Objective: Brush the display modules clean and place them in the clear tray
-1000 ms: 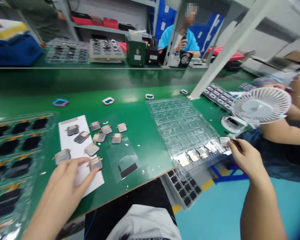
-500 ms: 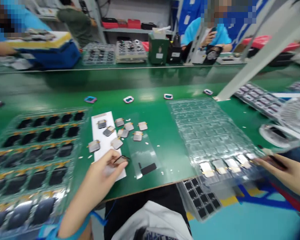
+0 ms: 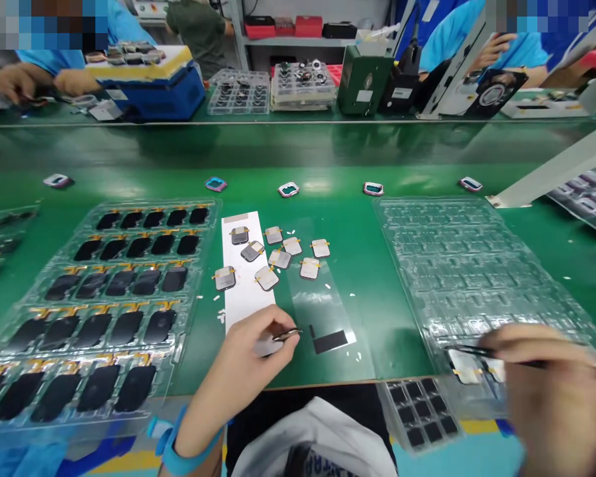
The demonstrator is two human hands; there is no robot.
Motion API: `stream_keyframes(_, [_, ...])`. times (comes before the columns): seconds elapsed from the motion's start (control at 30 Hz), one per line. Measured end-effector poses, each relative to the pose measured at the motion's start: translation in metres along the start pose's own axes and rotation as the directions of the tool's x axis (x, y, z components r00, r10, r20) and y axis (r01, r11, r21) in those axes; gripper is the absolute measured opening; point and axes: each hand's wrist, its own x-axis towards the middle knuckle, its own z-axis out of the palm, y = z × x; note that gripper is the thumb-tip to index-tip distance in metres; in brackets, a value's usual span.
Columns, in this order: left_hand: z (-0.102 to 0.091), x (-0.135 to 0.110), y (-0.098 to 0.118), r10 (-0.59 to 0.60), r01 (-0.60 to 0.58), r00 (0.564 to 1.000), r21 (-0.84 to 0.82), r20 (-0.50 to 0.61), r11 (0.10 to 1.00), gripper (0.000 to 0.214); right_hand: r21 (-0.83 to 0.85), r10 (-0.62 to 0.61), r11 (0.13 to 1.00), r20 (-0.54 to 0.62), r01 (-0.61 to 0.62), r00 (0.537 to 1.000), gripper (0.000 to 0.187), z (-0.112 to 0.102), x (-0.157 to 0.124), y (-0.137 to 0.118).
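Left hand [image 3: 243, 364] is pinched narrow on what looks like tweezers [image 3: 287, 335], right at the bottom end of the white paper sheet [image 3: 243, 298] with the little silver battery cells [image 3: 281, 258] on and around it. Right hand [image 3: 556, 391], kinda blurry, grips black tweezers [image 3: 506, 354] just over more cells [image 3: 464, 366] in a clear plastic tray [image 3: 457, 265].

The right hand [image 3: 559, 391] is blurred, edge-cut; its tweezers [image 3: 471, 351] seem partly hidden
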Motion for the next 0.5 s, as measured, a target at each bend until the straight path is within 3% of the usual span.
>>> stream_keyframes(0.07, [0.003,-0.002,0.000,0.062,-0.067,0.997,0.111,0.047,0.992,0.007,0.222,0.033,0.971,0.261,-0.093,0.965,0.023,0.044,-0.009,-0.009])
stream_keyframes(0.1, [0.004,-0.003,0.000,0.092,-0.102,0.993,0.142,0.071,0.985,0.008,0.282,0.046,0.948,0.338,-0.148,0.940,0.016,0.065,-0.012,-0.014])
stream_keyframes(0.13, [0.005,-0.004,-0.001,0.122,-0.135,0.988,0.165,0.091,0.977,0.009,0.324,0.049,0.929,0.368,-0.178,0.928,0.006,0.085,-0.015,-0.018])
stream_keyframes(0.23, [0.006,-0.004,-0.004,0.195,-0.218,0.974,0.239,0.115,0.946,0.008,0.375,0.052,0.901,0.402,-0.217,0.914,0.007,0.124,-0.020,-0.021])
stream_keyframes(0.33, [0.006,-0.003,-0.007,0.251,-0.279,0.959,0.288,0.130,0.916,0.007,0.353,0.028,0.916,0.415,-0.189,0.909,0.008,0.136,-0.021,-0.018])
stream_keyframes(0.5, [0.006,-0.002,-0.009,0.292,-0.328,0.942,0.285,0.164,0.901,0.011,0.303,0.024,0.939,0.413,-0.162,0.910,0.011,0.134,-0.023,-0.016])
